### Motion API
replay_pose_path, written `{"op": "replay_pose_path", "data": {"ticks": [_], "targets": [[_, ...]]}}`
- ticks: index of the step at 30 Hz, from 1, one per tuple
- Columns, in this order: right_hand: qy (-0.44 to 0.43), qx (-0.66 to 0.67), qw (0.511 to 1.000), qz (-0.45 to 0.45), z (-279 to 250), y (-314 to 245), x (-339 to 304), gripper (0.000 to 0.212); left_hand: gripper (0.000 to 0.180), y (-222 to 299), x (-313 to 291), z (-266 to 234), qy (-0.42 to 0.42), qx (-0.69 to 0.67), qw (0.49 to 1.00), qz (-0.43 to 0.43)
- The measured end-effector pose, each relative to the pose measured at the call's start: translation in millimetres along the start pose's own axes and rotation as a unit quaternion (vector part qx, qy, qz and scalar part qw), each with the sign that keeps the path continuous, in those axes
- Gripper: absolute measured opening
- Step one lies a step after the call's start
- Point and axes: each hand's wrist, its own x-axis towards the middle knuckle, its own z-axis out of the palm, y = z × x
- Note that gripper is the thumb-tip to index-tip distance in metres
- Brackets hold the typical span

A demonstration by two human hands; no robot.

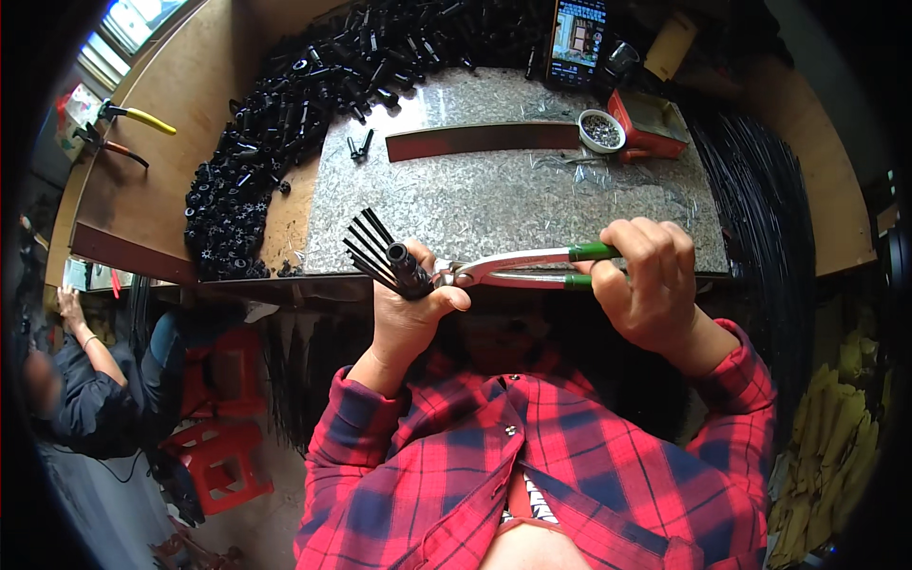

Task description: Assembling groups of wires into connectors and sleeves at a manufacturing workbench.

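Observation:
My left hand [410,318] grips a black plastic hub with several thin black rods fanning out of it [380,252], held just in front of the table's near edge. My right hand [651,280] is closed around the green handles of metal pliers [532,266]. The pliers' jaws meet the black part right beside my left thumb. Both sleeves are red and dark plaid.
A mottled metal sheet [503,195] covers the wooden bench [190,104], with a brown strip [484,141] across it. A heap of black parts [285,123] lies at left, a phone [577,40], a small bowl [601,131] and a red box [651,123] behind. Another person [76,370] sits at far left by red stools [218,446].

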Motion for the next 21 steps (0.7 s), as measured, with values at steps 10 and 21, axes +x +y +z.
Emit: {"op": "replay_pose_path", "data": {"ticks": [10,21], "targets": [[-0.331,0.550,0.738,0.210,3,0,-21,0.030,0.062,-4,-7,-15,-0.029,0.077,0.995,0.048],[-0.515,0.767,0.278,0.264,-5,-2,-21,0.048,0.058,20,-1,-12,-0.171,0.216,0.956,0.099]]}}
